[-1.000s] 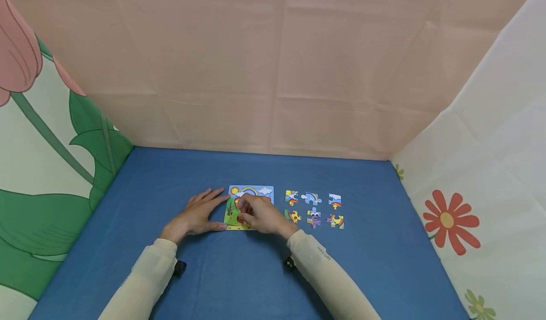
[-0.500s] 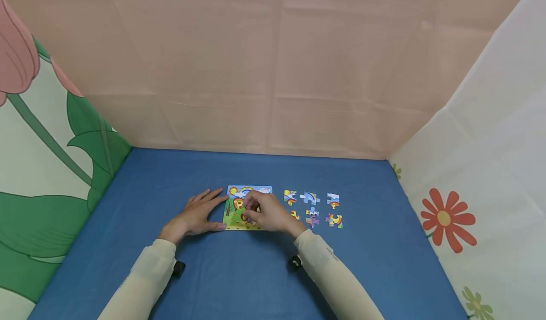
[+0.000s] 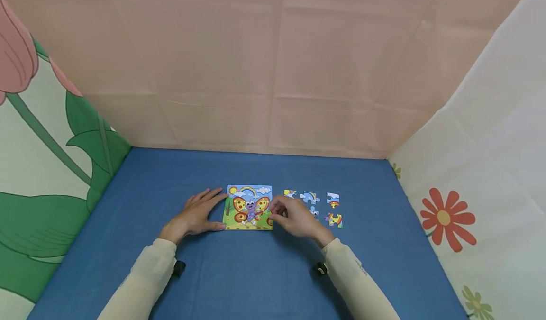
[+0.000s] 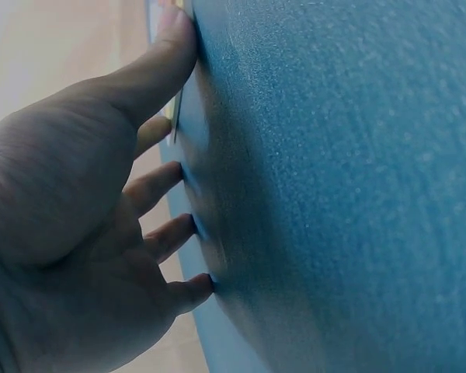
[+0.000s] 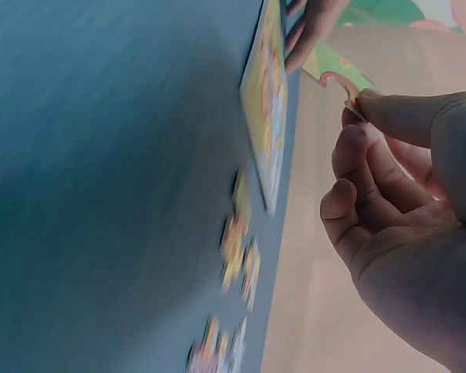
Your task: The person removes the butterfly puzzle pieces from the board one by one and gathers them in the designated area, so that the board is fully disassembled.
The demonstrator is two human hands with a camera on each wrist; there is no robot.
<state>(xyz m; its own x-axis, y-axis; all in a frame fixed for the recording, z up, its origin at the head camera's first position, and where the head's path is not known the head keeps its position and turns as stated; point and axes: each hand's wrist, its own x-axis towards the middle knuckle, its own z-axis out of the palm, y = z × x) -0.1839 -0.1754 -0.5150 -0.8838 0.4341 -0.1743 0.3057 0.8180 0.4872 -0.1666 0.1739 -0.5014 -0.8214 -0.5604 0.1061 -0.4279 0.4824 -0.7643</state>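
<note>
A colourful butterfly jigsaw board (image 3: pixel 250 211) lies flat on the blue cloth in the head view. At its left edge my left hand (image 3: pixel 194 218) rests with fingers spread and straight; thumb tip and index finger touch the board's side. My right hand (image 3: pixel 298 217) is over the board's right edge, raised above the cloth. Between its thumb and index finger it pinches a green jigsaw piece (image 5: pixel 342 84) with an orange curve, clear in the right wrist view. That piece is mostly hidden by the fingers in the head view.
Right of the board lie several loose jigsaw pieces, among them a blue rainbow piece (image 3: pixel 309 197), a cloud piece (image 3: pixel 333 200) and a yellow piece (image 3: pixel 334 220). My right hand covers some of them. A beige cloth wall (image 3: pixel 273 97) stands behind.
My right hand has moved right, from over the board's lower left to its right edge, uncovering the butterfly picture and covering some loose pieces. The left hand stays at the board's left side.
</note>
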